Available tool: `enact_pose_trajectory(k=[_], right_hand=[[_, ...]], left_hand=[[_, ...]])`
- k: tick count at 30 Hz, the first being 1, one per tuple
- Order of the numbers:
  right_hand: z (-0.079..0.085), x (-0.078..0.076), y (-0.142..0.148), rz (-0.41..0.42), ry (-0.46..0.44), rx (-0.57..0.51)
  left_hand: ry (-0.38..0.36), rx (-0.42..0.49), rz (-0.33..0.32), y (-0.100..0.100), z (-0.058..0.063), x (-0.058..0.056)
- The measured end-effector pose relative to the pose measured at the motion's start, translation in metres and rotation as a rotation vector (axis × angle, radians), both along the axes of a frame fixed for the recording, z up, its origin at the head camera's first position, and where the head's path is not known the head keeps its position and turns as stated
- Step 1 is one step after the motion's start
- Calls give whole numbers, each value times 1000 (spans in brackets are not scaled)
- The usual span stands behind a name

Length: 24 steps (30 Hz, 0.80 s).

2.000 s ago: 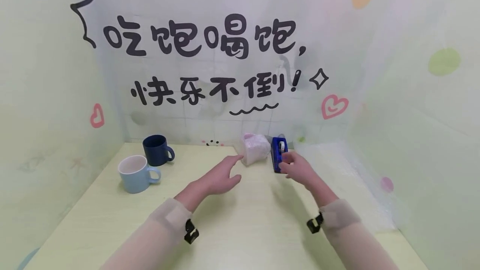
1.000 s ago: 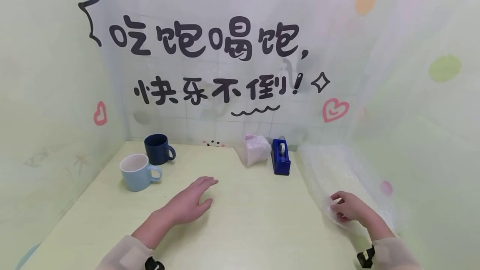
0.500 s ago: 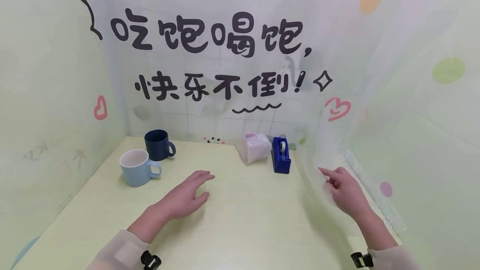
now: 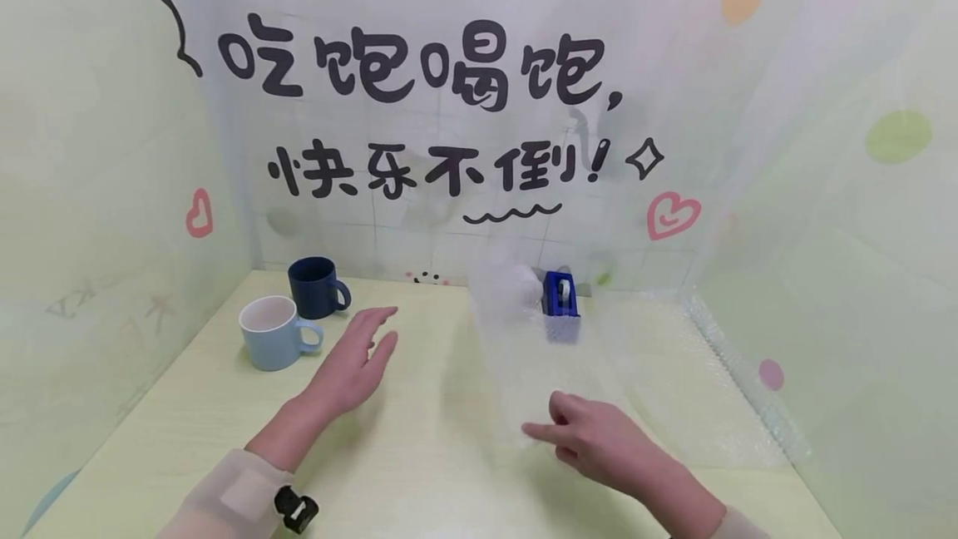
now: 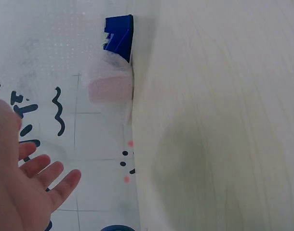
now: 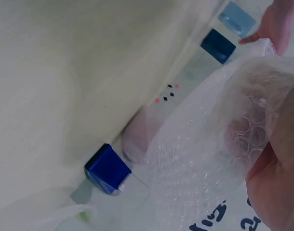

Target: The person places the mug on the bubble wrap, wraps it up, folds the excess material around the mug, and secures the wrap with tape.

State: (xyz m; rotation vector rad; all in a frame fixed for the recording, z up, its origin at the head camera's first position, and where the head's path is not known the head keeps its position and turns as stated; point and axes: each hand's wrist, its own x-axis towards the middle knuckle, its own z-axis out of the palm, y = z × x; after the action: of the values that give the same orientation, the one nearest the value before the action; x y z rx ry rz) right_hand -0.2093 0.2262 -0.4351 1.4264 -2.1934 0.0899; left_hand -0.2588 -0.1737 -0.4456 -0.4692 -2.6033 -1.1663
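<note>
My right hand [image 4: 609, 443] pinches the edge of a clear bubble wrap sheet [image 4: 554, 381], raised over the table's middle right. In the right wrist view, the bubble wrap [image 6: 190, 159] drapes from the hand, its bubbles visible near the fingers. My left hand [image 4: 352, 368] hovers over the table with fingers extended and nothing in it, right of a light blue mug [image 4: 269, 339] and a navy mug [image 4: 310, 289]. Behind the sheet in the head view stand a blue tape dispenser [image 4: 559, 294] and a pinkish bundle in bubble wrap [image 5: 110, 86], partly veiled by it.
More bubble wrap [image 4: 688, 389] lies flat along the right side of the table [image 4: 419, 472]. A back wall [image 4: 419, 239] with black lettering and pale side walls enclose the table on three sides.
My right hand left the tape dispenser, reached the bubble wrap at the right, lifted a sheet and carried it leftward. My left hand drew back from the wrapped bundle, then moved toward the mugs.
</note>
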Motion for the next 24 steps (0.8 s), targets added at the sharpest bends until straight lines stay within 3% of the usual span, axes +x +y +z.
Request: enact_pose_trajectory(k=[3, 5, 7, 9, 12, 15, 19, 24], right_hand=[[-13, 1, -4, 50, -23, 69], [-20, 1, -5, 82, -36, 97], [-26, 0, -5, 102, -72, 114], [-28, -1, -3, 97, -152, 133], [-25, -5, 2, 19, -424, 144], [-21, -14, 9, -136, -626, 106], [-19, -32, 16, -318, -699, 74], [-23, -50, 16, -420, -835, 108]], left_hand=[[46, 102, 30, -2, 2, -2], [67, 116, 20, -3, 3, -4], [49, 63, -29, -5, 4, -5], [-20, -43, -116, -7, 4, -5], [-184, -228, -252, -10, -1, -2], [-325, -357, -300, -12, -8, 3], [-407, -452, -259, -13, -15, 7], [-399, -512, -255, -13, -18, 6]])
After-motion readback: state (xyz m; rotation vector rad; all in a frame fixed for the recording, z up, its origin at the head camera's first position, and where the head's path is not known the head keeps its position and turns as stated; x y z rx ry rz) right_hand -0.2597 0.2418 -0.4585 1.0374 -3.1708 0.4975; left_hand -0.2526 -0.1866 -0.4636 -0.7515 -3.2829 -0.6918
